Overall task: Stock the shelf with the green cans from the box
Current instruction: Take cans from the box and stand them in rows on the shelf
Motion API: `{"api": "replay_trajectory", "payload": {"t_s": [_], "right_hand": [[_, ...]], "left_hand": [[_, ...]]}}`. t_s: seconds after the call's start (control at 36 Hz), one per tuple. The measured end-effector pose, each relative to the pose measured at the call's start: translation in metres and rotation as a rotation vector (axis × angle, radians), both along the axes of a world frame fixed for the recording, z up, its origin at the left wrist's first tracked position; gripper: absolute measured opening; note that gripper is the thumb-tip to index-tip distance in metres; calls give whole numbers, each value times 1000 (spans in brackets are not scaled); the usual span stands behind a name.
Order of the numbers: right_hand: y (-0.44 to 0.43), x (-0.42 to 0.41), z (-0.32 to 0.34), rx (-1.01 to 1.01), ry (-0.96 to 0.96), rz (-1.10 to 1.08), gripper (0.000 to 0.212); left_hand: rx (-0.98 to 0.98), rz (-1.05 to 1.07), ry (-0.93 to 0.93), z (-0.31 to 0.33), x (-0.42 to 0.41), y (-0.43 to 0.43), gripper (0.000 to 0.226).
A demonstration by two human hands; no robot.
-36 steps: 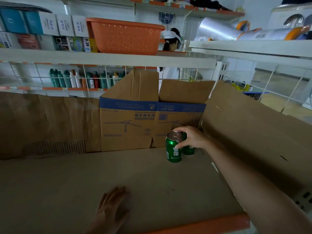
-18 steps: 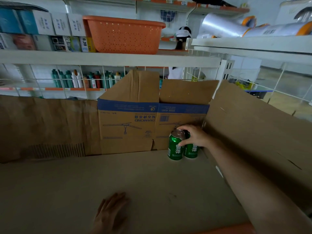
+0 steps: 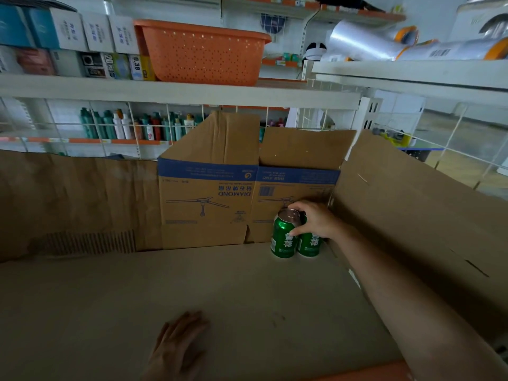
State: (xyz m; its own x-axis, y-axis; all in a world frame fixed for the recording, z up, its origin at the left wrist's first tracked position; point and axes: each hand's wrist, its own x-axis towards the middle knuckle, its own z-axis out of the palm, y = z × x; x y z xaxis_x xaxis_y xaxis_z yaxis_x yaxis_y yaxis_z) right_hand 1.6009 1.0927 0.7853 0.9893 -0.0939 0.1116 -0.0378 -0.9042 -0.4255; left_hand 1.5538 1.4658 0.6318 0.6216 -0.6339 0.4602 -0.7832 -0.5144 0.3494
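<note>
While left hand (image 3: 178, 345) lies flat, fingers straight, on cardboard-lined shelf (image 3: 110, 298), right hand (image 3: 316, 221) pinches top of upright green aluminium can (image 3: 283, 243), touching second green can (image 3: 310, 244).

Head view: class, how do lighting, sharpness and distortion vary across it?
Head view: the shelf lies in dim shade, leaving the left hand dark; the green cans and the right hand gripping them look fairly sharp; the upper shelf edge bows with wide-angle distortion; the film rolls are bright and smeared.
</note>
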Motion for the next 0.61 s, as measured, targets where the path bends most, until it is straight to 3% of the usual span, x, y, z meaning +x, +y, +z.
{"api": "replay_trajectory", "payload": {"t_s": [0.33, 0.44, 0.61], "right_hand": [[16, -17, -8, -86, -146, -57, 69], [25, -26, -13, -124, -271, -115, 67], [43, -52, -29, -122, -479, -203, 48]], "left_hand": [[9, -9, 71, -2, -2, 0, 49], [-4, 1, 104, -5, -3, 2, 47], [-44, 72, 113, 6, -16, -1, 46]]}}
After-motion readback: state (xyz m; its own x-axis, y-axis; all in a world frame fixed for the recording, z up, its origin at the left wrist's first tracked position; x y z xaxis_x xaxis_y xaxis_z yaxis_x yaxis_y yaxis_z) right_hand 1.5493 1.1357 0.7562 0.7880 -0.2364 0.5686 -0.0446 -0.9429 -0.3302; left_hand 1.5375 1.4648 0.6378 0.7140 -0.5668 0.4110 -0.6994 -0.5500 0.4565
